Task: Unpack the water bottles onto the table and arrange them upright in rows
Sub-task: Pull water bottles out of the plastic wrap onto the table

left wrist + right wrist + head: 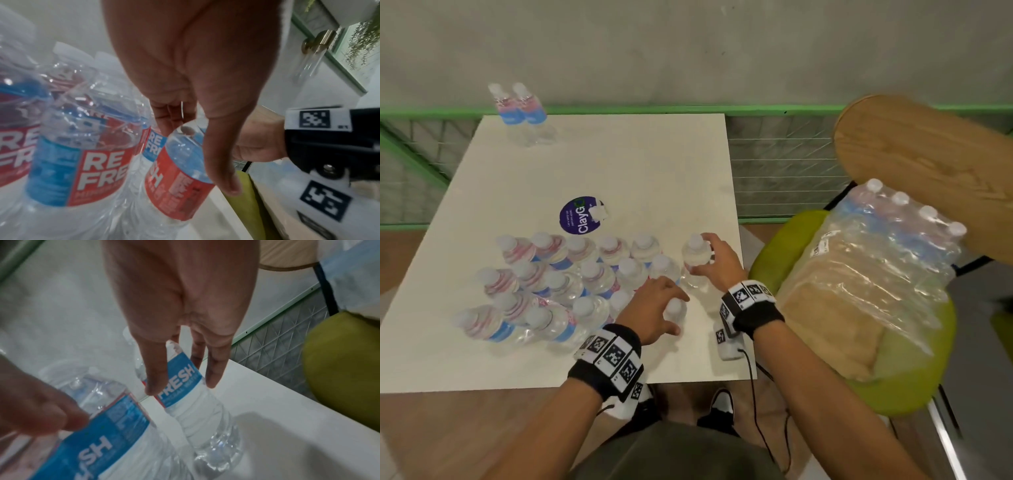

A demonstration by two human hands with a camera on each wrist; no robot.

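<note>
Several water bottles [571,274] with red and blue labels stand in rows on the near left of the white table [619,164]. At the right end of the nearest row, my left hand [678,314] grips the top of an upright bottle [176,181], thumb on one side and fingers on the other. Just beyond it, my right hand [700,255] holds another upright bottle [180,378] from above, near the table's right edge. Its thumb and fingers flank the blue label. Both bottles stand on the table.
Two more bottles [524,109] stand at the far left corner. A purple sticker [580,216] lies mid-table. To the right, a shrink-wrapped pack [876,267] with a few bottles in it lies on a green chair [784,246] with a wooden back [928,164].
</note>
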